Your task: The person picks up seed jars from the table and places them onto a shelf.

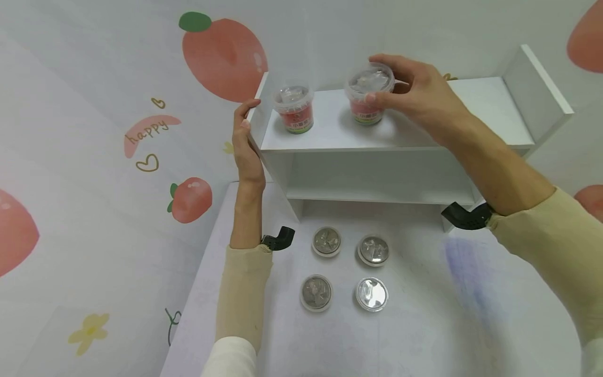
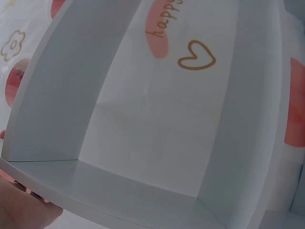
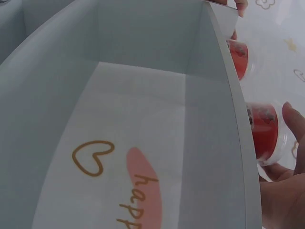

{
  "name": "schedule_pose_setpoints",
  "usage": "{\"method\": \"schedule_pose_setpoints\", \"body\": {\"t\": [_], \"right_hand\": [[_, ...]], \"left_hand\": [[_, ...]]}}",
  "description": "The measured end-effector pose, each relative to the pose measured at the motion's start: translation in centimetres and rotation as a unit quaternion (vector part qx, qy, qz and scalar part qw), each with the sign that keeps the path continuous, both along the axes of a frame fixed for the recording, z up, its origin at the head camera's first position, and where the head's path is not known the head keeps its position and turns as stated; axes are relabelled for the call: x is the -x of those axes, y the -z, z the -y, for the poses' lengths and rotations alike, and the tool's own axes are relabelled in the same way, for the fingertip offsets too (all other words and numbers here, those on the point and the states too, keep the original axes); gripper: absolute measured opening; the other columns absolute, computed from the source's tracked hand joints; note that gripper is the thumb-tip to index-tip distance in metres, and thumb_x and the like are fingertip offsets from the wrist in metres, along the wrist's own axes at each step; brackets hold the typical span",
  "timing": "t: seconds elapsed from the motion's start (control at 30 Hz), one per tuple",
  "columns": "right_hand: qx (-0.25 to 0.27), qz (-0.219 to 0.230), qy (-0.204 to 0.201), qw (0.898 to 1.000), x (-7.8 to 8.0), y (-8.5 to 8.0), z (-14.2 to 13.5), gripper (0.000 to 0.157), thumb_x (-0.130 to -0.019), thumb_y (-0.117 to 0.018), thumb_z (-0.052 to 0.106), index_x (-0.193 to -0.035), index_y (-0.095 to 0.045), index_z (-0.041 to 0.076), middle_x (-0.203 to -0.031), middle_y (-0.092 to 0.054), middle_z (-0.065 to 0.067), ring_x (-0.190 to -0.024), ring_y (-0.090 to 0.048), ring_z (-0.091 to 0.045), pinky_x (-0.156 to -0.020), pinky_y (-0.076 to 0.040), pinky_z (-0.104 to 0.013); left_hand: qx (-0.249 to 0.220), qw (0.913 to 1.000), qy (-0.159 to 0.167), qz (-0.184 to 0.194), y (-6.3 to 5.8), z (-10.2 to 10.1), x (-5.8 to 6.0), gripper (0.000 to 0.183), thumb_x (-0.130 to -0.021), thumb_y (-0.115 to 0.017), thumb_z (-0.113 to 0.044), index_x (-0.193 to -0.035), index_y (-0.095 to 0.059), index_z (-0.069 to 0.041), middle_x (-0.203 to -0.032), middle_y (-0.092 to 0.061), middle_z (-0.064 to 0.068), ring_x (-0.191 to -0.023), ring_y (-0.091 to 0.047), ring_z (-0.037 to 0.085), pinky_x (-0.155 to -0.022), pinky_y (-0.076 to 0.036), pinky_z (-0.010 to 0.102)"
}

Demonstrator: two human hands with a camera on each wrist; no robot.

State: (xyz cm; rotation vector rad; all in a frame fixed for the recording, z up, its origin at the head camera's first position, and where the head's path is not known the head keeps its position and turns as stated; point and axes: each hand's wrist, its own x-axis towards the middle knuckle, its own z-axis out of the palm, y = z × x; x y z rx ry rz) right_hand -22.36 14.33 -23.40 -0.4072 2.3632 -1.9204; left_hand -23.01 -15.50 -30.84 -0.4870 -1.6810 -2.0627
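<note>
Beyond four lidded tubs (image 1: 326, 241) on the worktop (image 1: 414, 314), the left hand (image 1: 248, 149) grips the side panel (image 1: 260, 119) of the shelf (image 1: 377, 175), and the right hand (image 1: 424, 94) holds a plastic cup (image 1: 364, 108) on the top board (image 1: 330, 116), probably light, smooth and squeezable, best taken just below its lid (image 1: 369, 81).

Six round containers (image 1: 365, 110), one shelf (image 1: 327, 137)
</note>
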Motion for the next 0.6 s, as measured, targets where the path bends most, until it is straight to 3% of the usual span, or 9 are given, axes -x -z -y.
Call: {"method": "schedule_pose_setpoints", "body": {"t": [0.27, 0.6], "right_hand": [[-0.025, 0.0, 0.029, 0.999, 0.23, 0.25, 0.26, 0.069, -0.089, -0.075, 0.022, -0.151, -0.044, 0.021, -0.151, -0.046, -0.001, -0.127, -0.053, -0.02, -0.101, -0.04, -0.016], [-0.013, 0.016, 0.049, 0.999, 0.24, 0.24, 0.6, 0.067, -0.091, -0.073, 0.023, -0.151, -0.044, 0.02, -0.149, -0.048, -0.005, -0.129, -0.05, -0.016, -0.1, -0.04, -0.017]], "left_hand": [[-0.007, 0.9999, 0.01, 0.0, -0.28, -0.07, -0.37, 0.048, -0.09, -0.027, -0.025, -0.126, -0.054, -0.01, -0.136, -0.049, 0.014, -0.127, -0.045, 0.028, -0.101, -0.04, 0.037], [-0.01, 0.9999, 0.01, 0.0, -0.35, -0.14, -0.48, 0.048, -0.09, -0.027, -0.025, -0.126, -0.054, -0.009, -0.135, -0.049, 0.013, -0.128, -0.045, 0.027, -0.104, -0.039, 0.037]]}}
